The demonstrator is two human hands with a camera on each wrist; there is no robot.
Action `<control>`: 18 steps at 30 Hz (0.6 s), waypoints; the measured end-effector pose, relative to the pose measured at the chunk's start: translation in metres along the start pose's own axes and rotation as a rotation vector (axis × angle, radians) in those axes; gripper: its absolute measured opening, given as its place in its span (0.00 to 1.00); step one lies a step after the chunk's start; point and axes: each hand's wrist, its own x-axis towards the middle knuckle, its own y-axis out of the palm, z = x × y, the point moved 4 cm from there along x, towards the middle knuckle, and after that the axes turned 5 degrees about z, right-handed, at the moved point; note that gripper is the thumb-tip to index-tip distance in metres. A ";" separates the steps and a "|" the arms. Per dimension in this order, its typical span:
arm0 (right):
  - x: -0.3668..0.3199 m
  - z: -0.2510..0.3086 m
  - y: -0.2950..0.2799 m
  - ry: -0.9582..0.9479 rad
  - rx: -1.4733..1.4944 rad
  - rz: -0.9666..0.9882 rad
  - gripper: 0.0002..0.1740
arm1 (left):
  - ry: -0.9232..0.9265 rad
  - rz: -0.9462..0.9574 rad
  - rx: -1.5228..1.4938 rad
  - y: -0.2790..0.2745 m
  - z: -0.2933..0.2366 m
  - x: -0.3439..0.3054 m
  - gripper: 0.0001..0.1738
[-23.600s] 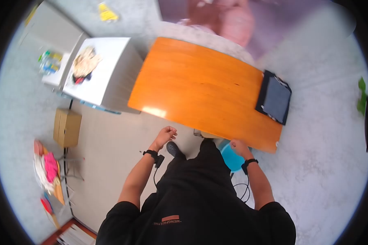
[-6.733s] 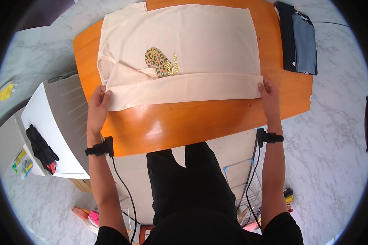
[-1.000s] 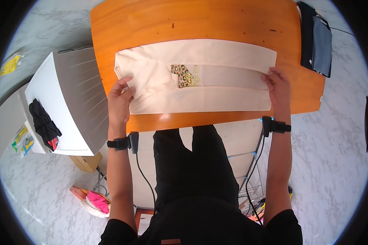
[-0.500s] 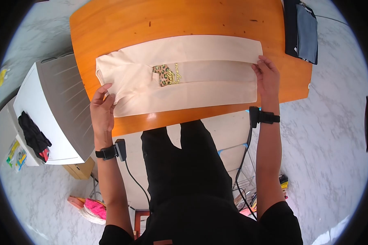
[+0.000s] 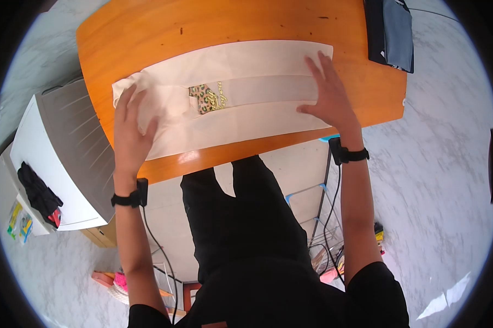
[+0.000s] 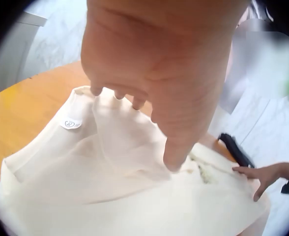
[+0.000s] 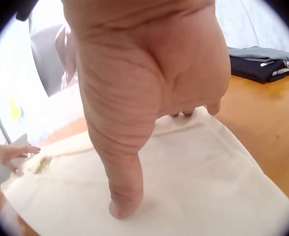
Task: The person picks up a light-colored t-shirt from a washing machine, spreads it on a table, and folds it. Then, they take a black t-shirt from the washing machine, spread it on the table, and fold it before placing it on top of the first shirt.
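A cream T-shirt [image 5: 246,68] lies on the orange table with its two long sides folded inward, leaving a strip with a leopard-pattern print [image 5: 200,99] in the middle. My left hand [image 5: 130,134] is over the collar end, fingers spread, thumb pointing inward. In the left wrist view a small white label [image 6: 71,124] shows inside the collar, and the fingertips are right at the cloth. My right hand [image 5: 333,101] spreads over the hem end; its thumb tip meets the cloth in the right wrist view. Neither hand grips the shirt.
The orange wooden table [image 5: 224,24] extends beyond the shirt. Folded dark and blue-grey clothes [image 5: 397,35] sit at its far right corner. A white cabinet [image 5: 55,164] stands close on the left with a black garment [image 5: 37,191] on it. Cables hang from both wrist cameras.
Earlier the table had no shirt; then its near side was folded, and later both sides. Half a second ago my fingers were at the shirt's ends; now both hands have spread inward over it.
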 end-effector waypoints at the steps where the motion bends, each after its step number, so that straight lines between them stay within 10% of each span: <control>1: 0.000 -0.002 0.002 0.001 -0.002 0.000 0.65 | 0.001 0.000 -0.003 0.005 0.002 0.005 0.37; 3: 0.006 -0.013 0.017 0.033 -0.113 0.145 0.82 | -0.015 0.167 0.386 0.026 0.007 0.008 0.50; 11: 0.081 -0.051 -0.011 -0.187 -0.232 0.079 0.82 | -0.150 0.131 0.439 0.037 0.002 0.014 0.58; 18: 0.073 -0.012 -0.042 -0.271 -0.263 -0.028 0.61 | -0.144 -0.302 0.074 -0.016 0.043 -0.001 0.27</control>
